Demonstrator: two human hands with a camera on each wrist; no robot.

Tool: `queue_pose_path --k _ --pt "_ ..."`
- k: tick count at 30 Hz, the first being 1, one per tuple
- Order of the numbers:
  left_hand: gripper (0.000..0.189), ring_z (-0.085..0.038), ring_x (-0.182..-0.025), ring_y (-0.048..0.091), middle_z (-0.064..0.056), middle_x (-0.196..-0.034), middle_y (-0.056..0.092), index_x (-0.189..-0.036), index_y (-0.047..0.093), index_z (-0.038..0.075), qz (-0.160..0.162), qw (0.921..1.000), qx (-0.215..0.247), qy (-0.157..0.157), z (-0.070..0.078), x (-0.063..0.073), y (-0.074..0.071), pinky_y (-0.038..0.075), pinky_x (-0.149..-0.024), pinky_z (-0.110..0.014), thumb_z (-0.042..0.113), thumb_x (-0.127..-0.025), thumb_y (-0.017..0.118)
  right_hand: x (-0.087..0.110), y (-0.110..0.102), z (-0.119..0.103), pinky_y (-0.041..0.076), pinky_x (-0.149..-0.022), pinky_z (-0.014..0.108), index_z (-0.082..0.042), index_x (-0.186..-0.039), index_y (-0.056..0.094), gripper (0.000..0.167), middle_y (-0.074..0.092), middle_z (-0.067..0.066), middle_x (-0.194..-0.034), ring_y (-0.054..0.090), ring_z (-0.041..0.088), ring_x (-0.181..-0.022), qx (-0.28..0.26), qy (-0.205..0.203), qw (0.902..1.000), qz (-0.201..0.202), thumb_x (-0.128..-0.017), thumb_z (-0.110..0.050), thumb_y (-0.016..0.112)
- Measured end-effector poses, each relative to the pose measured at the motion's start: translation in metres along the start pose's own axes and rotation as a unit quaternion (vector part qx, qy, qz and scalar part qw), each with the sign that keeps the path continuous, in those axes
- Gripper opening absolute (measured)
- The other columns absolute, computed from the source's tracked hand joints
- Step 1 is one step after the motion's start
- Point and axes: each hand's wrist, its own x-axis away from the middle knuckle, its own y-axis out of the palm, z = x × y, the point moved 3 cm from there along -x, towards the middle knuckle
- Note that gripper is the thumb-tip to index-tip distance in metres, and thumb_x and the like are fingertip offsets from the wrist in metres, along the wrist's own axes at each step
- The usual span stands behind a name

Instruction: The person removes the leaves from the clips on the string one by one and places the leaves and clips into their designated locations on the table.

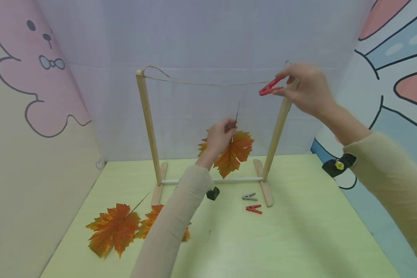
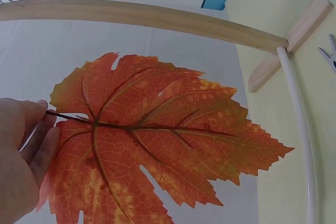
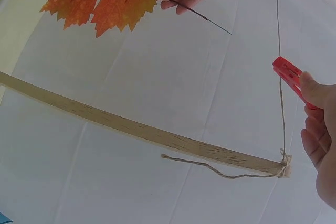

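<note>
My left hand (image 1: 221,135) pinches the stem of an orange maple leaf (image 1: 241,148); the blade hangs down between the two wooden posts and the thin stem end points up. In the left wrist view the leaf (image 2: 152,129) spreads out flat, its stem between thumb and fingers. Up by the right post, my right hand (image 1: 307,87) pinches a red clothespin (image 1: 270,88) by its handles. A thin twine (image 1: 201,83) runs between the post tops. In the right wrist view the clothespin (image 3: 290,77) overlaps the twine close to the knotted end.
Two more orange leaves lie on the table at left, one leaf (image 1: 114,229) in full view and another leaf (image 1: 149,222) partly behind my left sleeve. A grey clothespin (image 1: 249,196) and a red clothespin (image 1: 254,209) lie near the right foot of the wooden frame (image 1: 278,127).
</note>
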Motion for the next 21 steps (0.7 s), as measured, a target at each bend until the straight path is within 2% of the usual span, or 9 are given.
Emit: queue_pose_path --k 11,17,21 --pt "0.018 -0.015 -0.088 0.062 -0.004 -0.096 0.066 -0.105 0.063 0.008 0.001 0.9999 0.004 -0.013 -0.027 0.010 -0.008 0.049 -0.078 -0.027 0.013 -0.088 0.059 0.015 0.015 0.002 0.039 -0.063 0.028 0.002 -0.098 0.066 0.028 0.065 0.014 -0.092 0.053 0.024 -0.076 -0.012 -0.014 0.9998 -0.009 -0.073 -0.005 0.074" --pt "0.017 -0.016 -0.088 0.063 -0.004 -0.097 0.067 -0.104 0.063 0.009 0.000 0.9997 0.003 -0.023 -0.035 0.016 -0.012 0.050 -0.076 -0.029 0.011 -0.087 0.060 0.025 0.025 0.005 0.040 -0.062 0.030 0.001 -0.098 0.066 0.027 0.065 0.013 -0.092 0.052 0.022 -0.077 -0.013 0.000 0.9996 -0.023 -0.073 -0.006 0.075" --pt "0.017 -0.017 -0.087 0.063 -0.004 -0.096 0.067 -0.104 0.064 0.008 -0.002 0.9996 -0.001 -0.027 -0.042 0.020 -0.014 0.050 -0.076 -0.029 0.010 -0.087 0.060 0.034 0.032 0.009 0.040 -0.058 0.027 0.001 -0.096 0.066 0.027 0.064 0.012 -0.090 0.052 0.021 -0.075 -0.024 -0.010 0.9994 -0.022 -0.071 -0.005 0.076"
